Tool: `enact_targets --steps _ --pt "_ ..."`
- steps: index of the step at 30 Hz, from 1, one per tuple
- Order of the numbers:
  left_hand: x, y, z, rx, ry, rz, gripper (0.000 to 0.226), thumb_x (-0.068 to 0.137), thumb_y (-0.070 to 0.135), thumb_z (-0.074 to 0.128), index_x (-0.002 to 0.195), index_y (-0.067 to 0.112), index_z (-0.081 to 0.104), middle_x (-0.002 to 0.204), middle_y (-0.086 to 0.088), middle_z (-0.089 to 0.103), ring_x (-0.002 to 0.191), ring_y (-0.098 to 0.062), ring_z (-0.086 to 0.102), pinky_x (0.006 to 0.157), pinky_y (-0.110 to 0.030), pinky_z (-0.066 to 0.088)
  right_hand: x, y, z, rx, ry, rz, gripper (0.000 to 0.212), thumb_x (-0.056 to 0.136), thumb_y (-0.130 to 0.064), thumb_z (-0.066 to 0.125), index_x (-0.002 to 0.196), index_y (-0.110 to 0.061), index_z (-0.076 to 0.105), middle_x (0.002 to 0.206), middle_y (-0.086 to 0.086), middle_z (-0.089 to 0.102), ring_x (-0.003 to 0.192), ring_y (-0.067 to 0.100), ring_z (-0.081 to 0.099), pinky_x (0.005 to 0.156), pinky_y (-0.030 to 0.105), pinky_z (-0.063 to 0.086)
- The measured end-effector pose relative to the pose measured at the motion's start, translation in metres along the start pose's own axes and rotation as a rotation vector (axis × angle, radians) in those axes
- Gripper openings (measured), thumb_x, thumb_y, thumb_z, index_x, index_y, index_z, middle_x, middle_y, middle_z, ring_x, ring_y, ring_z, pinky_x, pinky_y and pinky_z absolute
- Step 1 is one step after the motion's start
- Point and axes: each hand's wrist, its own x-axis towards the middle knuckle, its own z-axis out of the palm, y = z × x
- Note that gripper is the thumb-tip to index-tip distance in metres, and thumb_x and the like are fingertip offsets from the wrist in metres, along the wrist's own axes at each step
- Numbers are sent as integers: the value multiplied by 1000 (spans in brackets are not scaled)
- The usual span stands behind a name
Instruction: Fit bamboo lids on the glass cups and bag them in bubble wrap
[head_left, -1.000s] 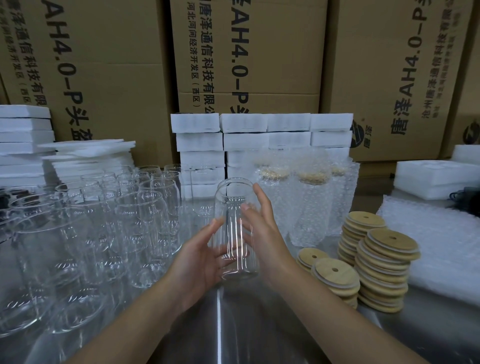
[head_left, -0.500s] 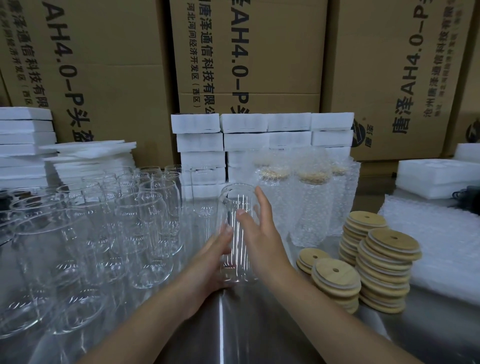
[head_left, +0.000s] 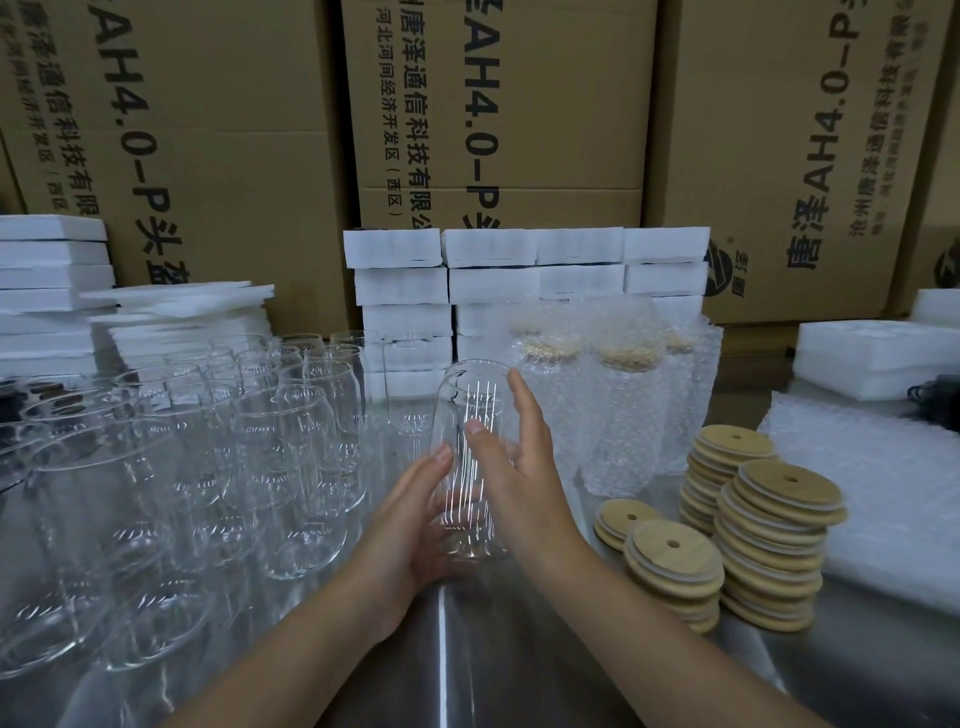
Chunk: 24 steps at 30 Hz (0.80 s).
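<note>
A clear glass cup (head_left: 475, 400) stands upright at the middle of the steel table, between both my hands. My left hand (head_left: 410, 525) cups its lower left side and base. My right hand (head_left: 514, 467) lies against its right side, fingers stretched up to the rim. Stacks of round bamboo lids (head_left: 774, 540) with a small hole sit to the right, with a lower stack (head_left: 670, 561) nearer the cup. Sheets of bubble wrap (head_left: 872, 478) lie at the far right. Several cups wrapped in bubble wrap (head_left: 618, 410), lids on, stand just behind my right hand.
Many bare glass cups (head_left: 291, 447) crowd the left half of the table. White foam blocks (head_left: 524, 270) are stacked at the back centre, more foam at the left (head_left: 52, 291) and right (head_left: 872, 358). Tall cardboard boxes (head_left: 493, 104) wall the back.
The cup has come down from a slightly raised hold to the table surface. My left hand slid lower around its base; my right hand stayed on its right side.
</note>
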Motion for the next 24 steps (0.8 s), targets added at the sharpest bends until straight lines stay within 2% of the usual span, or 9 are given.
enact_targets --steps 3,5,10,13,15,17,19,21,24 --pt "0 1 0 -33 -33 -12 65 65 57 61 126 36 56 108 -2 74 85 -22 73 62 -41 58 -1 -2 0 57 -14 43 54 95 -38 54 119 -70 19 150 -18 19 130 2 33 99 24 29" --pt "0 1 0 -37 -58 -30 63 68 59 57 126 35 56 105 0 75 88 -25 72 71 -48 60 -1 -5 1 113 -25 76 54 94 -39 54 112 -75 19 147 -18 20 120 -4 34 96 24 31" --pt "0 3 -2 -84 -89 -118 67 77 61 47 137 31 50 120 -9 69 101 -30 68 85 -50 53 -3 -11 2 224 -37 141 54 92 -39 56 105 -78 22 152 -14 21 139 26 32 109 55 34" --pt "2 2 -3 -96 -82 -133 67 76 62 47 134 30 52 118 -12 70 99 -32 68 79 -48 56 -3 -10 2 225 -24 138 53 92 -39 57 106 -77 24 144 -17 24 137 27 35 108 55 35" --pt "3 2 -2 -68 -48 -129 60 69 62 51 121 32 57 103 -8 75 90 -30 72 70 -45 59 -4 -7 2 181 -27 130 53 93 -38 55 115 -73 22 154 -13 19 134 25 39 106 53 38" --pt "3 2 -1 -22 -4 -96 60 65 62 52 117 33 59 94 -2 76 81 -26 73 65 -42 60 -3 -3 1 130 -27 102 56 95 -35 53 124 -66 17 157 -10 17 126 19 44 101 39 42" --pt "3 1 1 43 29 -56 68 62 67 54 122 35 58 101 6 75 83 -23 73 68 -42 60 -2 -2 1 94 -20 55 59 94 -32 56 128 -61 18 150 -17 20 127 11 39 96 26 38" --pt "1 -1 4 129 68 -21 81 55 72 56 127 35 56 116 2 69 94 -24 71 69 -40 58 -3 -1 1 -3 -2 -7 62 90 -36 59 131 -59 18 140 -26 21 138 8 30 108 31 34" --pt "-3 -3 9 192 88 29 93 54 75 54 130 22 57 114 -11 66 84 -19 67 57 -28 52 -7 -2 3 -116 4 -79 64 80 -49 52 127 -69 14 146 -30 17 141 1 20 116 40 28"
